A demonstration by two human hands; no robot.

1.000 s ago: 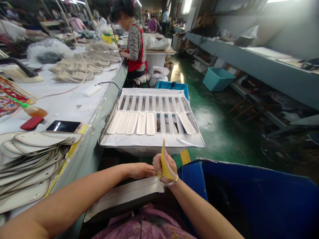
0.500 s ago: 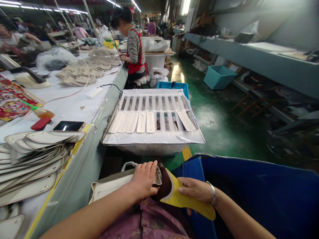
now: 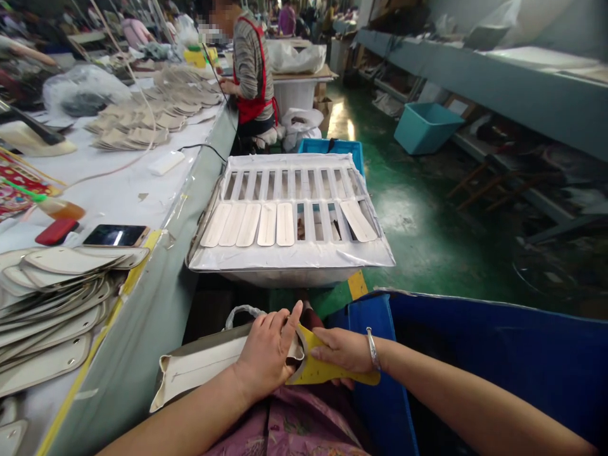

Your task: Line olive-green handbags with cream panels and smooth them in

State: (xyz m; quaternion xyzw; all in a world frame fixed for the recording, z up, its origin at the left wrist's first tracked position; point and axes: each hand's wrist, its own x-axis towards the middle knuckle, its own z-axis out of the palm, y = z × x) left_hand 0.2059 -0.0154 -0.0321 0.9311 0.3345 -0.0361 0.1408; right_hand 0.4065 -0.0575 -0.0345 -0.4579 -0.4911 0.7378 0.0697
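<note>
Across my lap lies a cream and grey bag (image 3: 204, 367), with a plastic-wrapped loop handle (image 3: 240, 312) on its far side. My left hand (image 3: 268, 351) grips the bag's right end, fingers over the top and thumb at the near side. A flat yellow plate (image 3: 316, 370) with a curved notch in its end is held in my right hand (image 3: 344, 351), thumb on top. The plate's notched end reaches the bag's open end, right beside my left fingers; whether it goes inside is hidden.
Ahead stands a white slatted rack (image 3: 294, 258) bearing several cream strips (image 3: 275, 225). On the left table are stacked cream panels (image 3: 52, 316) and a phone (image 3: 116, 235). A large blue bin (image 3: 498, 361) stands at my right. A person in a red apron (image 3: 256, 76) sits farther ahead.
My right hand has moved left, bringing the yellow plate's notched end against the bag's open end. The bag and my left hand have shifted slightly left. The view has tilted down a little.
</note>
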